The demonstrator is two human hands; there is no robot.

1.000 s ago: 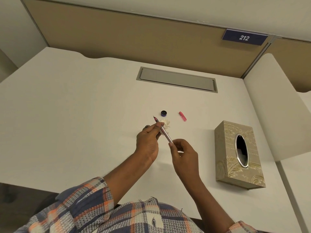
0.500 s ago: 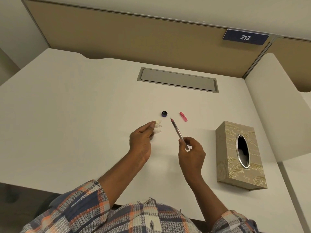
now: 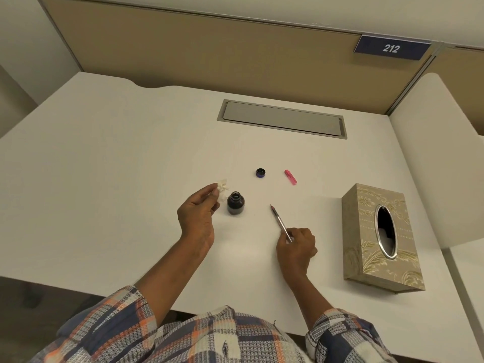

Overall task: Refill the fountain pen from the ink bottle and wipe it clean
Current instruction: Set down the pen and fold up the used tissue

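1. Head view: your fountain pen [image 3: 280,222] ran on a slant, its long axis going from the lower right, at your right hand [image 3: 297,247], up to the left. The nib end pointed away from you and slightly left, toward the middle of the desk [image 3: 131,179].
2. Your right hand was closed around the rear end of the pen, fingers curled, so most of the barrel stuck out past the fingers. I could not tell whether the nib touched the desk.
3. Your left hand [image 3: 199,213] pinched a crumpled white tissue [image 3: 222,188] between thumb and fingertips, the remaining fingers loosely bent.
4. The ink bottle [image 3: 235,203] stood upright and uncapped, just beside your left hand on its right, below the tissue. It lay between your two hands, nearer the left; the pen tip was apart from it, to its right.
5. The bottle cap [image 3: 260,173] lay farther back on the desk, and a pink pen cap [image 3: 290,177] lay to its right, both well apart from your hands.
6. A patterned tissue box [image 3: 379,237] sat to the right of your right hand, not touching it.
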